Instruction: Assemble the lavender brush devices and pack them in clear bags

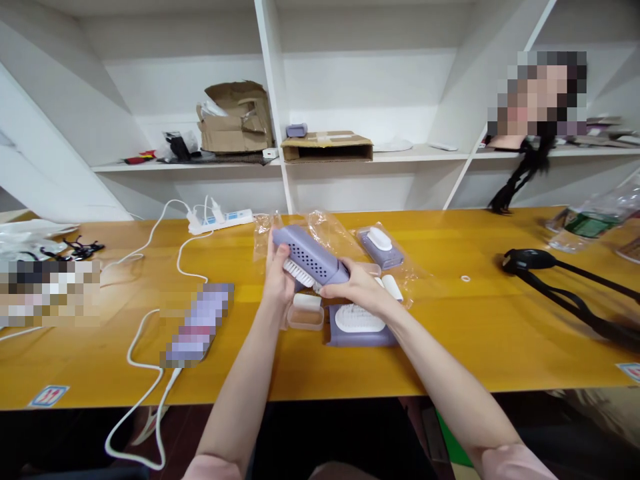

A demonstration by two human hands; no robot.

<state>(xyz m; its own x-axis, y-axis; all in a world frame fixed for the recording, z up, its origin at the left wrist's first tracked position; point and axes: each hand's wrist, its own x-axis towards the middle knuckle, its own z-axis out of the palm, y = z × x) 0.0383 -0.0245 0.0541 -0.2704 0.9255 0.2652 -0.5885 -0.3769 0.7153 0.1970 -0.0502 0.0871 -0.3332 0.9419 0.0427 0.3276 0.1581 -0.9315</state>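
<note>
Two bare forearms rise from the bottom edge and meet mid-frame over the yellow worktop [450,347]. At far left lie one red-and-white sticker [47,395] and a tangle of black clips [75,248]. One white cable [145,373] loops off the front edge and runs back to one white power strip [220,219] at the rear.

The left hand [277,277] has its fingers curled tight round the near end of the purple brush [310,257], on the white bristle side. The brush is held off the surface at the centre of the frame, perforated face up and slanting down to the right. The right hand [357,287] closes its fingers over the lower end.

Below the hands sits one small clear box [306,319] with a white piece inside. Just right of it is one purple tray [357,337] holding a white oval brush head [357,319], partly covered by the right wrist. Behind, crumpled clear bags [330,230] crowd the hands; one holds a second purple block [383,252] with a white oval on top.

Further right are one tiny white ring [465,278], one black strap [550,273], one plastic bottle [590,223] on its side and a second sticker [631,370]. On the white shelf [400,157] behind stand two cardboard boxes, one crumpled [237,117] and one flat [327,147].
</note>
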